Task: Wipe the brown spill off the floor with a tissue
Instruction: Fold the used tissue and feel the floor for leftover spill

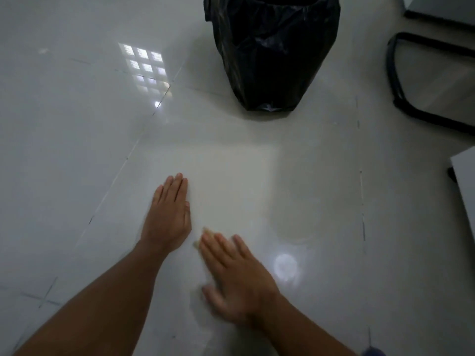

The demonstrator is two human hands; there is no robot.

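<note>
The tissue point(203, 236) peeks out under the flat right hand point(236, 276) low in the frame, left hand point(168, 214) flat beside it, black bin point(272, 52) up top.

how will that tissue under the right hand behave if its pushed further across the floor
The tissue peeks out crumpled and brownish beyond the right hand, so it is probably damp, limp, and apt to bunch or tear. The floor is glossy tile, so it should slide easily under the flat fingers.
</note>
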